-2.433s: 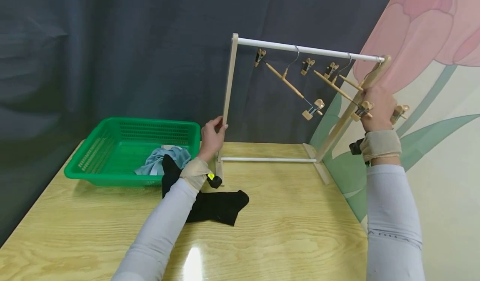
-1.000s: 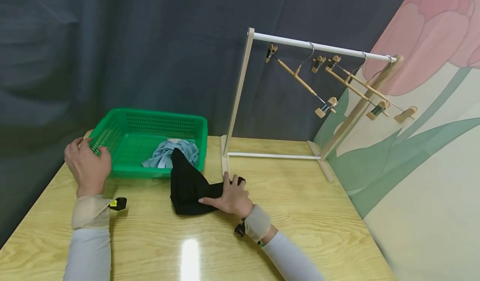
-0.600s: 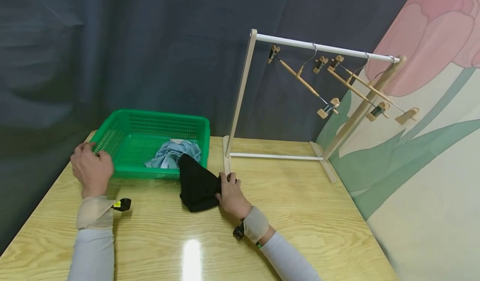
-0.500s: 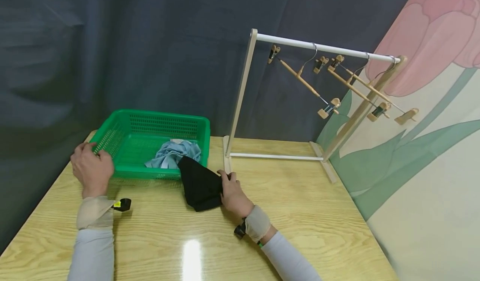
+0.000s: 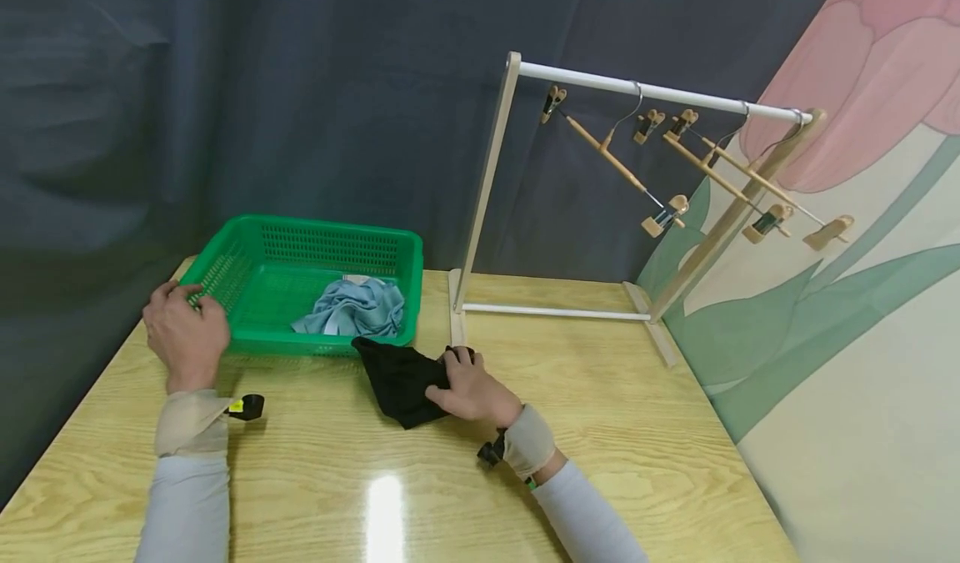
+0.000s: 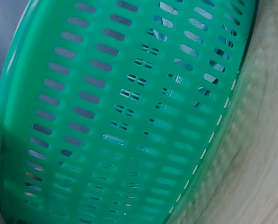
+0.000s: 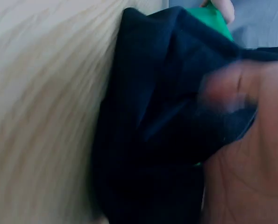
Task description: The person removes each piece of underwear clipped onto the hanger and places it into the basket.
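A black garment, bunched up so its kind is unclear, lies on the table in the head view, one corner against the basket's front rim. My right hand grips its right end, fingers over the cloth and thumb lying across it. In the right wrist view the thumb is blurred above the dark folds. The left hand holds the left front corner of a green plastic basket, fingers hooked over the rim. Inside the basket sits a crumpled light-blue cloth. The left wrist view shows the perforated basket wall.
A wooden rack with a white top bar stands at the back right. From it hang three wooden clip hangers. A dark curtain backs the table, and a painted wall borders the right side.
Both hands left the rack; the left went to the basket, the right to the black garment. The garment has been gathered up, and its corner has slid off the blue cloth and down the basket rim.
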Action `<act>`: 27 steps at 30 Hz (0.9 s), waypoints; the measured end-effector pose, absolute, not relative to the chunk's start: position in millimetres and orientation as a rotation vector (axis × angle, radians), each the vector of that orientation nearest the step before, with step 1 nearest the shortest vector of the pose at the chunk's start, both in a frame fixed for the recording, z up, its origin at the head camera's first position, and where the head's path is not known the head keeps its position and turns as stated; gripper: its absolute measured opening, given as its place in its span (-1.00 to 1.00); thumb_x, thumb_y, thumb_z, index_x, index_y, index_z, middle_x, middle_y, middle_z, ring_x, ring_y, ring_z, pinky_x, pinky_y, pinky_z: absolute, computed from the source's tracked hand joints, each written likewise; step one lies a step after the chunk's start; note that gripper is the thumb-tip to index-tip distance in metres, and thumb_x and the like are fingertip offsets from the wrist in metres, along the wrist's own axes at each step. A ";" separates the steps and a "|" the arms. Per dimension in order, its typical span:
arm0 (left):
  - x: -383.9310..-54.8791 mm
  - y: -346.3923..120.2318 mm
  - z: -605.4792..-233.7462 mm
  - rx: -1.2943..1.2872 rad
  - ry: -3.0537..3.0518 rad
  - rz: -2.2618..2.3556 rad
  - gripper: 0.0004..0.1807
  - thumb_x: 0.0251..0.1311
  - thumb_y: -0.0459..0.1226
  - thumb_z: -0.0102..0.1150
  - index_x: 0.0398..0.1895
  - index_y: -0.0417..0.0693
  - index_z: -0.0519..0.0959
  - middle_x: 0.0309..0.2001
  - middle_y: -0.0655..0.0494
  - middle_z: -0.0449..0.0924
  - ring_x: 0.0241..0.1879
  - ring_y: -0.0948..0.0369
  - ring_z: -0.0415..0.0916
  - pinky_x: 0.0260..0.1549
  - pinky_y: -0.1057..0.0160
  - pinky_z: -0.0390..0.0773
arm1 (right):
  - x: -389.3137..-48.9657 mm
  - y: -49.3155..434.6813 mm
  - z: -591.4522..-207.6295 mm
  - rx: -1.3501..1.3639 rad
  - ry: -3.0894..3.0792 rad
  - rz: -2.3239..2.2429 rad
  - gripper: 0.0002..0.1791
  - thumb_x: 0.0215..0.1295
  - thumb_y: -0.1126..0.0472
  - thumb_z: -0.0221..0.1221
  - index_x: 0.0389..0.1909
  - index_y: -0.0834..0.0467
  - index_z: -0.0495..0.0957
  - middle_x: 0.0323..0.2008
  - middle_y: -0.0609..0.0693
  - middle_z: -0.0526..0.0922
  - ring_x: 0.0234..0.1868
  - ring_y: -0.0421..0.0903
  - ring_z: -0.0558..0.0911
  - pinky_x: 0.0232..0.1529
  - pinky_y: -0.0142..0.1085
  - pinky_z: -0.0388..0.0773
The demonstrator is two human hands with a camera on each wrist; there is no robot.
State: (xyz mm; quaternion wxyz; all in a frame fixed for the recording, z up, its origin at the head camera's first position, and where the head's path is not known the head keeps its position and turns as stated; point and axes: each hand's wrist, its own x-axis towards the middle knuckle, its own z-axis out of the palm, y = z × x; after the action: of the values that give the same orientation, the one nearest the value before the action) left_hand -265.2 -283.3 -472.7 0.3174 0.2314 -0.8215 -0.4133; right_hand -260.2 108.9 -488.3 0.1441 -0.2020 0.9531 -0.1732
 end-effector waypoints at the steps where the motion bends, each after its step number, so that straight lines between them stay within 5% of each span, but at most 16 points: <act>1: -265.3 -283.5 -472.0 0.609 -2.162 -1.084 -0.49 0.39 -0.25 -0.25 0.16 -0.34 0.60 0.43 -0.27 0.32 0.34 -0.34 0.21 0.13 -0.51 0.19 | -257.9 105.8 -488.9 -0.562 2.755 -0.499 -0.10 0.39 -0.32 0.04 0.48 0.27 0.21 0.47 0.27 0.17 0.43 0.34 0.20 0.29 0.14 0.42; 5: -265.6 -284.0 -471.4 0.621 -2.172 -1.074 -0.48 0.38 -0.26 -0.27 0.16 -0.34 0.60 0.43 -0.26 0.32 0.34 -0.34 0.21 0.12 -0.52 0.19 | -248.3 90.7 -497.3 -0.550 2.860 -0.347 0.05 0.19 -0.55 0.13 0.46 0.16 0.31 0.40 0.24 0.27 0.37 0.31 0.29 0.06 0.18 0.56; 11: -266.6 -284.1 -470.0 0.615 -2.141 -1.103 -0.47 0.28 -0.33 -0.29 0.11 -0.33 0.63 0.42 -0.23 0.35 0.33 -0.34 0.22 0.08 -0.52 0.21 | -245.2 79.7 -495.2 -0.656 2.891 -0.102 -0.35 0.42 -0.08 0.24 0.43 0.07 0.37 0.32 0.22 0.31 0.32 0.27 0.33 -0.07 0.06 0.63; 17: -267.8 -288.7 -471.3 0.544 -2.039 -1.163 -0.46 0.08 -0.46 -0.27 0.01 -0.51 0.62 0.32 -0.32 0.46 0.31 -0.34 0.32 0.33 -0.32 0.22 | -252.8 90.9 -490.6 -0.842 2.847 -0.136 -0.41 0.44 0.17 0.24 0.42 0.15 0.34 0.20 0.24 0.39 0.23 0.19 0.39 0.23 -0.01 0.47; 20: -265.2 -290.7 -473.0 0.545 -2.033 -1.191 -0.46 0.07 -0.46 -0.28 0.00 -0.55 0.60 0.33 -0.30 0.46 0.30 -0.34 0.34 0.36 -0.27 0.23 | -253.5 95.3 -489.7 -0.864 2.818 -0.129 -0.41 0.44 0.23 0.21 0.44 0.14 0.34 0.19 0.24 0.40 0.17 0.21 0.44 0.23 0.00 0.48; 27: -263.5 -290.3 -473.9 0.596 -2.069 -1.182 -0.44 0.05 -0.46 -0.28 0.04 -0.43 0.63 0.05 -0.46 0.57 -0.12 -0.40 0.41 0.00 -0.35 0.37 | -260.5 107.5 -483.6 -0.929 2.711 -0.196 -0.44 0.41 0.34 0.16 0.43 0.16 0.41 0.11 0.16 0.46 -0.05 0.02 0.50 0.04 -0.19 0.52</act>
State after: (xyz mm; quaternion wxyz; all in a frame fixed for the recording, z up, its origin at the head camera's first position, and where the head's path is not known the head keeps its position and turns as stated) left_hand -263.5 -290.3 -473.9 0.3359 0.2283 -0.7935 -0.4531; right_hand -260.5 107.5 -483.6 0.1341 -0.3206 0.9352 -0.0675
